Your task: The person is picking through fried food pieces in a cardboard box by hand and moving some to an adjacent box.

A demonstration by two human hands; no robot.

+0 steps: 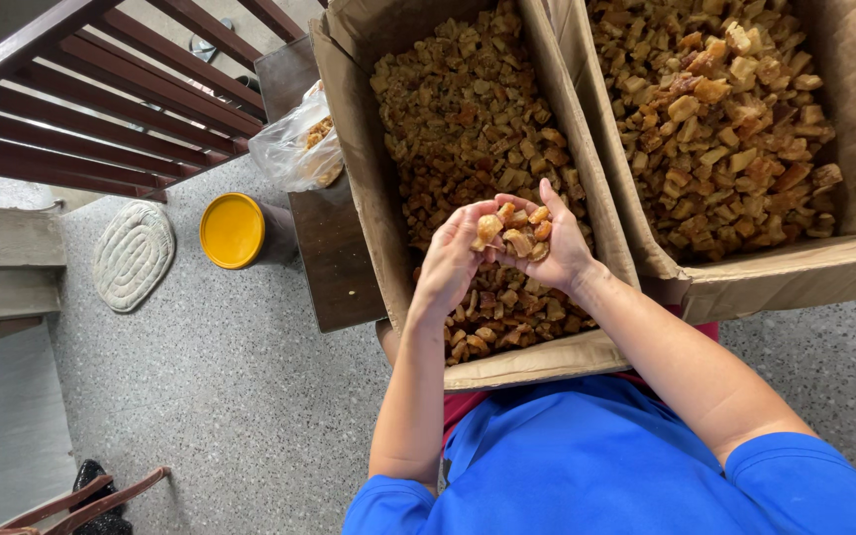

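My right hand [559, 248] is cupped palm up over the near cardboard box [361, 159] and holds a small heap of golden-brown fried chunks [519, 230]. My left hand [448, 266] is beside it, fingertips pinching one chunk [488, 229] at the heap's left edge. Both hands hover above the box's fill of small brown fried pieces [468, 119]. A second cardboard box [795, 272] to the right holds larger, paler chunks [715, 109].
A dark wooden stool [334, 248] stands left of the box, with a clear plastic bag of pieces [299, 149] at its far end. A yellow lid [232, 230] and an oval mat [133, 255] lie on the speckled floor. Dark red railing [101, 99] at upper left.
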